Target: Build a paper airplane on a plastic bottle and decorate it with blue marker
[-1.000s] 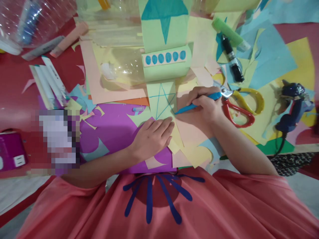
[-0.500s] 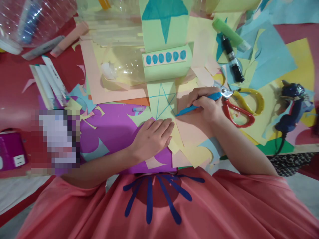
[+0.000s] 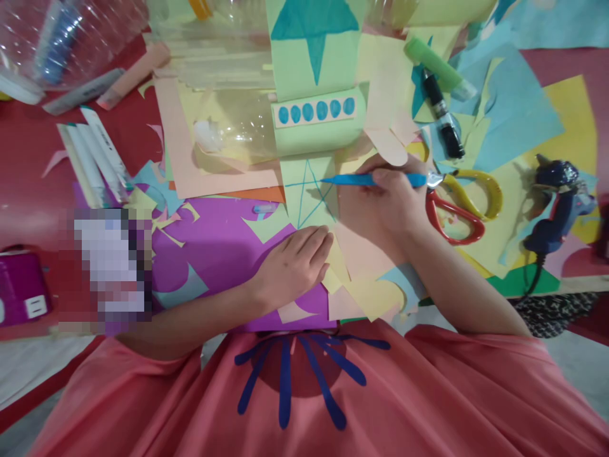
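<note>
A pale green paper strip (image 3: 295, 202) with a blue outlined star lies in front of a plastic bottle (image 3: 233, 127). My left hand (image 3: 297, 260) lies flat on the strip's near end, fingers stretched out side by side. My right hand (image 3: 397, 193) grips a blue marker (image 3: 352, 180), its tip at the star's right side. Around the bottle wraps a green paper band (image 3: 323, 136) bearing a label with several blue dots (image 3: 314, 112). Beyond it, a teal shape (image 3: 314, 25) is coloured on green paper.
Red and yellow-handled scissors (image 3: 457, 219) lie right of my right hand. A glue gun (image 3: 554, 209) and black marker (image 3: 443, 114) are further right. White markers (image 3: 98, 155) and purple paper (image 3: 223, 228) lie left, amid paper scraps.
My right hand has moved the blue marker's tip up and left, from the star's lower right point to its right side. The left hand has stayed in place.
</note>
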Demonstrator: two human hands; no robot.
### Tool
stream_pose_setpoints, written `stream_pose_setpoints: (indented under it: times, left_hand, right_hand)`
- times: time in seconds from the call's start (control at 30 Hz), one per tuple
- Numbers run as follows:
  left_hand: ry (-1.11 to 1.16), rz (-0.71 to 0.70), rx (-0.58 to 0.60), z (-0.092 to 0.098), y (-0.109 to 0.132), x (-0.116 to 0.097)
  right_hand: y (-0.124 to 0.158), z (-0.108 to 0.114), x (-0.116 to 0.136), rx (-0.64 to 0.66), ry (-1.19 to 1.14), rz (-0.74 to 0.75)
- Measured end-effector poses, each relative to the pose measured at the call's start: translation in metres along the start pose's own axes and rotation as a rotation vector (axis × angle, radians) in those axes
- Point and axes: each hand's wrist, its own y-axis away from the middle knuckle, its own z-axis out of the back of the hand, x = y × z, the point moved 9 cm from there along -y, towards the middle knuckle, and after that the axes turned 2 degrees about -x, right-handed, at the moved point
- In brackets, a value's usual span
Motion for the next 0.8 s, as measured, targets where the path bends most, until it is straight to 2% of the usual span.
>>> stream_pose_setpoints:
  times: [0.07,0.13,0.27,0.8]
  left_hand:
    - [0.004,0.004,0.010,-0.001,0.001,0.000]
    - [0.007,0.010,0.007,0.000,0.001,0.000]
    - [0.003,0.012,-0.032,0.002,0.001,0.000]
    - [-0.001,0.015,0.009,-0.002,-0.001,0.001]
  right_hand:
    - [0.002,-0.003,0.014,-0.036,-0.012,-0.013]
    - [0.004,-0.016,0.025,0.032,0.001,0.008]
    - [0.009,-0.034,0.042,0.126,0.052,0.203]
    - [0.008,-0.043,0.037,0.163,0.170,0.263]
